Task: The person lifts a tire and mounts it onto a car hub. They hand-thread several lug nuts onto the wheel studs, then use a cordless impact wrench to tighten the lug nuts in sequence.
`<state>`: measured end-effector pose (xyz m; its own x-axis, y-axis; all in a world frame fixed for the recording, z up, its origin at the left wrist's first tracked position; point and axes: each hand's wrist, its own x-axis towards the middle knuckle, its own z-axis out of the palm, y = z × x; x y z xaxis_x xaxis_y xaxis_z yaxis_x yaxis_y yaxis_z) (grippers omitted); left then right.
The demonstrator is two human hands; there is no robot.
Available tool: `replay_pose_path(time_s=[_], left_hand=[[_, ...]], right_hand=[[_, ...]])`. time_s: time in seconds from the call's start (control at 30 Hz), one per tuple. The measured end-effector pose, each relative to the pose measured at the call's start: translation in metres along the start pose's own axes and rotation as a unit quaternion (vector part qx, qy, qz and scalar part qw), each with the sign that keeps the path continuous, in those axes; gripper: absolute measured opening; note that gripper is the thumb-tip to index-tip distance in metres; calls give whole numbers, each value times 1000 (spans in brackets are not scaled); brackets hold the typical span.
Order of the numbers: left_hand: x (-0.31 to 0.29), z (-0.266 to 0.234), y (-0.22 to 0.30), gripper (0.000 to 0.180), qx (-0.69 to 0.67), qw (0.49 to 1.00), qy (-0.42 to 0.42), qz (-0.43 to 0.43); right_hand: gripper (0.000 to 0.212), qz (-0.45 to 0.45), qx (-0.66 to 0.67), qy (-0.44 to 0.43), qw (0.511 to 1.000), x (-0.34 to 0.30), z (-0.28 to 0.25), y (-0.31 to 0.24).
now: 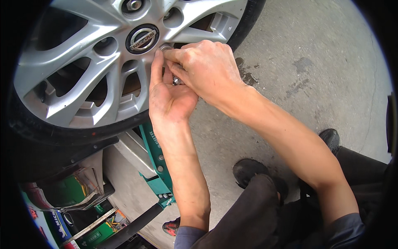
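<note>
A silver alloy wheel (108, 31) with a round centre cap (142, 39) fills the upper left. My left hand (172, 97) is palm up and cupped just below the cap. It holds a shiny lug nut (177, 80), partly covered by my right hand. One left fingertip reaches the rim of a lug hole (166, 47). My right hand (211, 66) crosses over from the right, its fingers closed together at that same hole. What they grip is hidden. A seated lug nut (133, 5) shows in the top hole.
The black tire (83, 139) curves around the wheel. Beneath it stands a green floor jack (159, 155) with a black handle (132, 226). Boxes and a green case (95, 235) lie at the lower left. Dark shoes (251, 171) rest on the concrete floor (323, 50), which has wet spots.
</note>
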<state>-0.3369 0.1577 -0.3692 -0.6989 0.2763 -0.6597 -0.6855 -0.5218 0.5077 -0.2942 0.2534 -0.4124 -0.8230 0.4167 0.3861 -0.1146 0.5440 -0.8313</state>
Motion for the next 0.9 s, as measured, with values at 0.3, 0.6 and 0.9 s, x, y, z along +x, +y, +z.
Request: replay_pose_path(time_s=[0.3,0.6,0.9], left_hand=[[-14,-15,1,36,-16,995,-97,-24],[15,-29,13,27,-17,993,-105,-43],[-7,-15,5,38,-55,992,-84,-81]], right_hand=[[13,442,624,4,644,11,5,-23],[5,249,401,12,882,-4,-3,-14],[10,11,8,16,1000,6,2,-7]])
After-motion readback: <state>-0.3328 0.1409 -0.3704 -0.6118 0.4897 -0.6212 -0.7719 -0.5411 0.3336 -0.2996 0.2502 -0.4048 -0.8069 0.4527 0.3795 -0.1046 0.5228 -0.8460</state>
